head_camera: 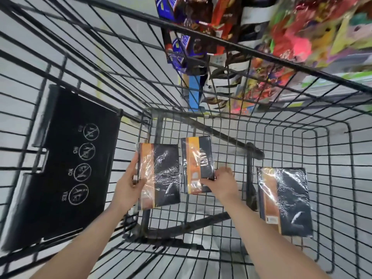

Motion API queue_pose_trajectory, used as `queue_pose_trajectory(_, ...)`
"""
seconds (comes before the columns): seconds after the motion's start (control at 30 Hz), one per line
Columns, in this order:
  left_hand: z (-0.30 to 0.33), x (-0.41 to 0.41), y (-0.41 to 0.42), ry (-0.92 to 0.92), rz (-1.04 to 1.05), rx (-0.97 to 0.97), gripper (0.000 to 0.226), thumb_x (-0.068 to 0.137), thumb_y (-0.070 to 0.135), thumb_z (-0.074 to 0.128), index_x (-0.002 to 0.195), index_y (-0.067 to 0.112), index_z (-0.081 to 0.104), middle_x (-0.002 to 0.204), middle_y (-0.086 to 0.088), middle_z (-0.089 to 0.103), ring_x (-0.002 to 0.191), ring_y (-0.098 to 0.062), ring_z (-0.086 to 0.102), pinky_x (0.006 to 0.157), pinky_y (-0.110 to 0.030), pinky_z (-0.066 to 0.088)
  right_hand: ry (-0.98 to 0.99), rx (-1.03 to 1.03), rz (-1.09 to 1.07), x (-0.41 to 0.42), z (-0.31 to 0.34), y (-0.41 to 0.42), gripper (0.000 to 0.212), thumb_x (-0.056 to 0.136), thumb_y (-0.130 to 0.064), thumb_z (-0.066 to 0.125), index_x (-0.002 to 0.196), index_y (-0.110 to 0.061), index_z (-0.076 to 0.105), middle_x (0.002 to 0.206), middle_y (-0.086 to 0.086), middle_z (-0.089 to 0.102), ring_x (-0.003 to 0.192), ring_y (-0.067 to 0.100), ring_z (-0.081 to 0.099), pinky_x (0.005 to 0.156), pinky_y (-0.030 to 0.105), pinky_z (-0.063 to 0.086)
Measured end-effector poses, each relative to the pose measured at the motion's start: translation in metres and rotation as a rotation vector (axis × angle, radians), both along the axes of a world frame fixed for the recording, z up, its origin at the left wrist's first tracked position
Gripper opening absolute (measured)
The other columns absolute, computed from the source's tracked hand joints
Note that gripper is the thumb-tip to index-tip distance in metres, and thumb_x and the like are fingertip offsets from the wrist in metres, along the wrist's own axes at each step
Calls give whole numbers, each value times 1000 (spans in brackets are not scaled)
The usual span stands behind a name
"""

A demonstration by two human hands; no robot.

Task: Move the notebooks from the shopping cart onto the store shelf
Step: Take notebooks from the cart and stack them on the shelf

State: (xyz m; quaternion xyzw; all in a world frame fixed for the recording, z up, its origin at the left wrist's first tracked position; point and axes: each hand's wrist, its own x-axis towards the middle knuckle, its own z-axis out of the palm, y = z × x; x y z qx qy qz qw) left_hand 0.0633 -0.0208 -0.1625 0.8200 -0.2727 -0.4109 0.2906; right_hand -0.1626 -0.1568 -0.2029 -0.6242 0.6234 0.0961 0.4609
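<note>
Two notebooks are gripped at once, one in each hand. By the left hand [128, 183] the left notebook [161, 178] is clasped along its left edge, the thumb laid over the cover and the fingers curled behind it. By the right hand [220, 182] the middle notebook [196, 164] is pinched at its lower right corner, the fingers curled over the edge. Both books are held inside the shopping cart [281, 137] with a narrow gap left between them, and whether they are lifted off the wire floor cannot be told for certain.

A third notebook [285, 200] is seen lying flat on the basket floor to the right, well apart from the held pair, close to the right wall. Bare wire grid is left between it and the right hand, and more beyond the books toward the far wall. To the left the basket is bounded by the black child-seat flap [66, 168], just beside the left hand. The basket is open above, up to its dark rim.

All three notebooks are alike: dark covers with an orange band down the left side, sealed in glossy clear wrap that catches the light.

Past the far rim, a store shelf [281, 47] of bright packets is seen, blurred.
</note>
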Motion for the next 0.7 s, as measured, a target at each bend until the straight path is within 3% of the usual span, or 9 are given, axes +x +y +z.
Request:
queue_pose_trajectory(0.13,-6,1,2,-19,8,25,86,87,-2,56,134,59,16,104,6,62,90,-21,64,79,-38,55,-25,-29,-20,2,-2,3,34,71,-26,77,70,-17,44,97,3,44,92,23,54,73,29,41)
queue_pose_trajectory(0.23,-5,-1,2,-10,12,22,86,87,-2,56,137,55,16,106,3,62,86,-20,65,76,-36,55,-40,-25,-55,1,-2,5,29,74,-24,75,80,-14,48,104,7,49,87,21,51,71,27,38)
queue_pose_trajectory(0.37,-3,-2,0,17,30,24,83,88,-3,55,141,48,17,109,0,61,87,-19,65,75,-35,54,-57,-47,-94,3,2,7,33,76,-25,73,73,-22,40,84,2,52,73,16,49,53,23,31)
queue_pose_trajectory(0.43,-1,-2,-1,20,16,35,82,88,-2,55,143,47,17,111,0,61,87,-20,65,76,-37,55,-95,-2,-131,1,8,6,29,81,-20,68,81,-19,40,74,-2,52,70,16,54,53,24,37)
queue_pose_trajectory(0.53,11,3,-8,10,-40,31,81,87,2,59,144,44,20,126,4,57,97,-19,63,84,-38,53,-189,11,-159,-9,24,-4,29,84,-11,64,99,-18,40,86,1,62,86,25,65,66,31,49)
queue_pose_trajectory(0.6,26,6,-16,6,-70,30,80,86,6,62,143,44,22,133,6,52,110,-20,58,93,-39,49,-237,37,-127,-17,46,-14,48,85,-6,62,125,-22,39,104,1,64,100,22,64,82,35,51)
queue_pose_trajectory(0.7,59,2,-27,0,-105,39,77,87,10,62,140,49,22,125,3,57,91,-27,65,78,-42,55,-274,31,-90,-37,89,-30,63,87,-3,58,139,-29,35,121,-5,57,115,16,54,97,33,43)
